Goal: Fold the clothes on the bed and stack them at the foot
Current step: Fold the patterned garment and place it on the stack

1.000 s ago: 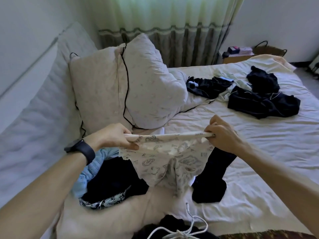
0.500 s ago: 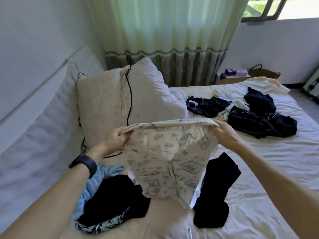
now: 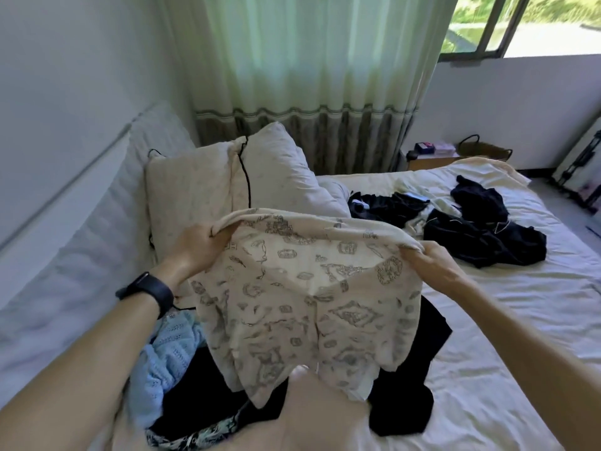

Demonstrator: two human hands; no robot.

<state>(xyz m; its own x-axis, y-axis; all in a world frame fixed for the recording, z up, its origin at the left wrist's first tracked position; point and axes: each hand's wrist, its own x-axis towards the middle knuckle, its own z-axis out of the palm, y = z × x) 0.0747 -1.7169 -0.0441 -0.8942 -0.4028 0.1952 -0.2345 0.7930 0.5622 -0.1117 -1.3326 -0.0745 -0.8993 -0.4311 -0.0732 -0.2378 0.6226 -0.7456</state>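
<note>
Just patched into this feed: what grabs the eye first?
A cream printed garment held spread at centre, left hand and right hand each pinching a top corner. Behind it to the right, black clothes lie crumpled on the white bed; a light blue knit sits lower left.

No legible text, label, brand or number noted. Grey print on cream garment [image 3: 302,304] too blurred to read as lettering. Black wristband [image 3: 149,289] face dark, unreadable.

held: cream printed garment [image 3: 302,304], which I lift spread by its top edge above the bed [image 3: 520,320] | beneath: blue knit [image 3: 169,353], black clothes [image 3: 401,411], crumpled | farther right: dark heap [image 3: 481,242], unfolded
</note>
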